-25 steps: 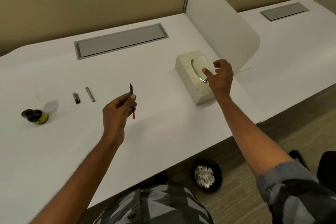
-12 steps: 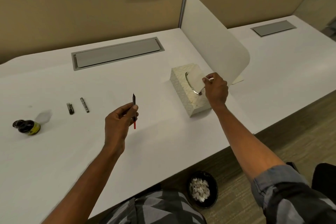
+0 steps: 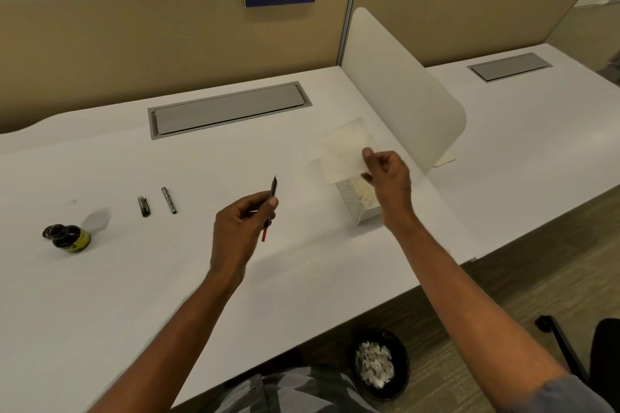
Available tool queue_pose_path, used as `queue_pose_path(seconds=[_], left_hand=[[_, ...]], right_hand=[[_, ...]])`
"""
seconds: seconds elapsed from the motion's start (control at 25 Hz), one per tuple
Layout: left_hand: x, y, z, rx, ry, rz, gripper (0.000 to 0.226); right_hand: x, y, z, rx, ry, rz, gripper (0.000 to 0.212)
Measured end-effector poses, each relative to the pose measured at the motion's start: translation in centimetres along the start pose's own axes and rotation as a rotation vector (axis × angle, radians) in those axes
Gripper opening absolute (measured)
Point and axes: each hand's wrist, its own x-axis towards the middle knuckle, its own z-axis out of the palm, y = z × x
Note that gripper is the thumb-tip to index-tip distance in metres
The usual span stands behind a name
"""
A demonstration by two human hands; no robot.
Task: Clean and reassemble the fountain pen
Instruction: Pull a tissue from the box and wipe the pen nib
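We see a white counter [image 3: 100, 295] carrying an ink bottle [image 3: 68, 237] at the left, with a pen cap [image 3: 143, 205] and a patterned barrel [image 3: 169, 200] lying side by side nearby. A tissue box [image 3: 360, 199] rests toward the right, beside a white divider [image 3: 399, 90]

Soft, even overhead light fills the scene, leaving faint shadows under both arms on the white laminate counter [image 3: 100, 295]. The thin cream tissue sheet [image 3: 342, 154] is motion-blurred. Wide-angle distortion bends the edges.
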Motion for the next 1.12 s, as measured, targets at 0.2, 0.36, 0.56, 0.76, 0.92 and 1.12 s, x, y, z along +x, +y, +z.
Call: queue_pose_path(seconds=[0.2,0.36,0.56,0.76,0.92,1.12], left_hand=[[-1.3,0.3,0.5,0.143,-0.085,0.042,0.022],[-2.2,-0.4,-0.4,0.229,-0.084,0.080,0.026],[-2.7,-0.1,-2.1,0.272,-0.042,0.105,0.020],[-3.0,0.6,-3.3,0.362,-0.049,0.152,0.012],[-3.1,0.7,-4.0,0.442,-0.059,0.270,0.012],[-3.4,0.6,-4.7,0.436,-0.046,0.296,0.010]], right_hand=[[-5.8,0.4,3.7,0.375,-0.357,0.341,0.019],[-8.2,0.5,4.8,0.529,-0.508,0.458,0.029],[-9.4,0.3,5.0,0.753,-0.622,0.628,0.041],[-10.6,0.8,6.3,0.553,-0.645,0.458,0.026],[-10.8,0.8,7.1,0.439,-0.578,0.372,0.030],[-11.2,0.8,7.5,0.319,-0.552,0.275,0.020]])
